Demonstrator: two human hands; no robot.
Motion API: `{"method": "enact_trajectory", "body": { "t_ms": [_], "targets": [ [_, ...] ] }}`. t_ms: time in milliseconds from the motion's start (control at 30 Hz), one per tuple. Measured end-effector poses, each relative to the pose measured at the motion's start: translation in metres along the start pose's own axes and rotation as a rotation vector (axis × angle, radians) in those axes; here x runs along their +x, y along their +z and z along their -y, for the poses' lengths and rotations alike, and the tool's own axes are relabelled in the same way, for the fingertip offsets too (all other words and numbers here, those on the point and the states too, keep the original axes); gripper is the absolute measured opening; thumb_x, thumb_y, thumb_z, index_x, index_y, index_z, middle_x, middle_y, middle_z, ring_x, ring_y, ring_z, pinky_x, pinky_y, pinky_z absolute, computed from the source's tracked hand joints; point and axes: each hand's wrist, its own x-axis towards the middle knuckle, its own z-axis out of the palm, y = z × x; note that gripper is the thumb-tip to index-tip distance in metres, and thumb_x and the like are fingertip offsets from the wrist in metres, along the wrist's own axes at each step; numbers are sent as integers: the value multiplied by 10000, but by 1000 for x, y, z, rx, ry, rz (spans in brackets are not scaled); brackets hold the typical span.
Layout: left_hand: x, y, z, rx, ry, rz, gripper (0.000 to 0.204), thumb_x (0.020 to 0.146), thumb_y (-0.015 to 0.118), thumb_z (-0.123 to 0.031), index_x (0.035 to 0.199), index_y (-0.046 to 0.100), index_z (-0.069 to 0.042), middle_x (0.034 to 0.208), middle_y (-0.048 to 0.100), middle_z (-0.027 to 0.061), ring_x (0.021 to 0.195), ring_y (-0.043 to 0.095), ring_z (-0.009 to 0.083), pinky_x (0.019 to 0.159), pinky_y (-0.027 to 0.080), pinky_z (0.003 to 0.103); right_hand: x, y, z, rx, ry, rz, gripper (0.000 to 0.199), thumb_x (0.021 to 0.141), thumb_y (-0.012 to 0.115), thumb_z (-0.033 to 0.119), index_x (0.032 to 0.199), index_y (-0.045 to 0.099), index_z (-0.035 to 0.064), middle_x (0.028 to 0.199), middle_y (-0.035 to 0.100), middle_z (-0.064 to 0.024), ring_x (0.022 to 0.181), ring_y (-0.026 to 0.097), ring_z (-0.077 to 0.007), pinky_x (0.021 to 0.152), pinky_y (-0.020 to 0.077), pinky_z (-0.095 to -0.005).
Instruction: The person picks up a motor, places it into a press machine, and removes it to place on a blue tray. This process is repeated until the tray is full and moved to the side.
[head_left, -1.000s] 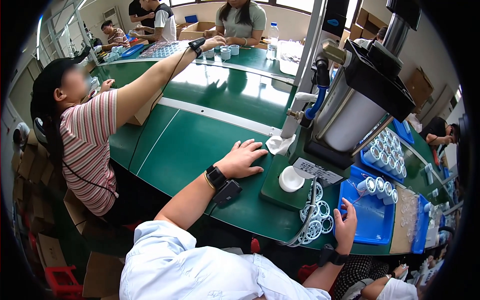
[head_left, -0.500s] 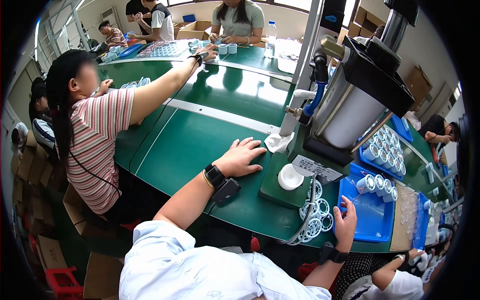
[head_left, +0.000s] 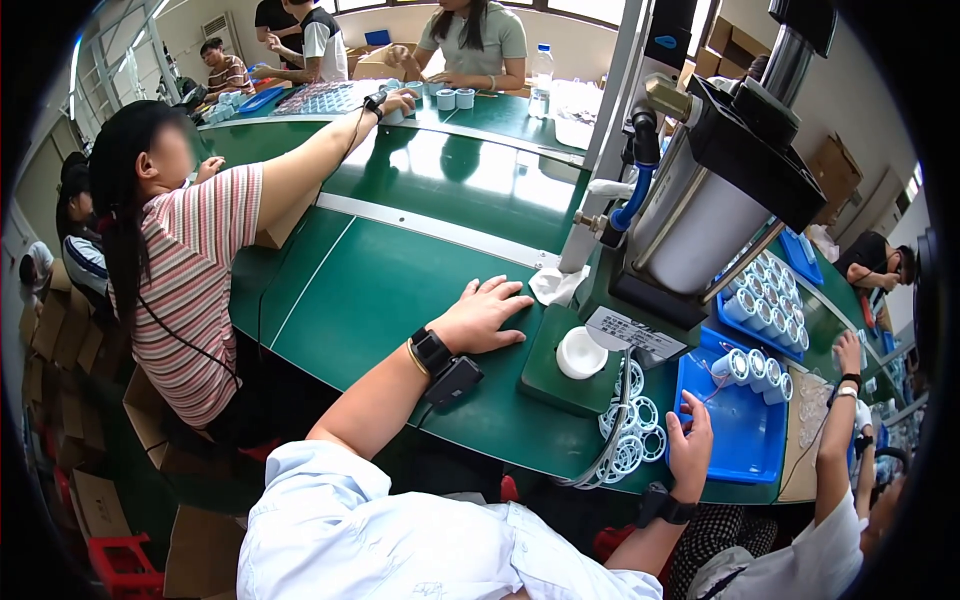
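Flat on the green table lies my left hand (head_left: pixel 484 315), fingers spread and holding nothing. To its right stands a pneumatic press (head_left: pixel 665 250) with a green base (head_left: pixel 545 375), on which a white round cup-like part (head_left: pixel 581 354) sits. My right hand (head_left: pixel 690 450) hovers at the near edge of a blue tray (head_left: pixel 735 450), fingers apart, with nothing seen in it. Between that hand and the press base is a pile of pale blue plastic rings (head_left: pixel 627 452). Several pale blue cylinders (head_left: pixel 755 372) stand along the tray's far side, with a thin reddish wire by them.
A second blue tray (head_left: pixel 728 312) full of pale blue cylinders (head_left: pixel 772 300) stands beyond the press. At left a co-worker in a striped shirt (head_left: pixel 195 260) reaches over the table. Another co-worker's arm (head_left: pixel 835 440) extends at the right. White tissue (head_left: pixel 558 285) lies by the press post.
Both my hands stay where they were. The striped-shirt co-worker's arm has drawn back slightly to the left. At the right, another person's arm has reached up across the table.
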Motion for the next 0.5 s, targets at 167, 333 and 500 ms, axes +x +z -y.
{"method": "enact_trajectory", "body": {
  "t_ms": [167,333,500],
  "targets": [
    [2,-2,-1,-9,2,17,599,868,671,-385,1384,484,-145,1479,387,139,1412,286,343,1120,236,603,0,-1,4,9,4,-1,411,880,666,167,1265,585,51,1043,619,-106,787,538,-171,704,464,-284],
    [4,2,3,-30,6,12,597,866,676,-378,1381,487,-144,1474,393,138,1407,291,338,1122,235,599,1,-1,6,0,1,0,408,880,662,161,1264,584,50,1040,620,-108,782,533,-172,705,462,-284],
    [7,3,7,-51,8,20,594,866,677,-372,1381,488,-143,1472,394,138,1407,292,336,1124,234,597,3,-1,6,-24,30,7,403,882,655,154,1264,583,48,1037,620,-111,780,530,-170,704,460,-285]
  ]
}}
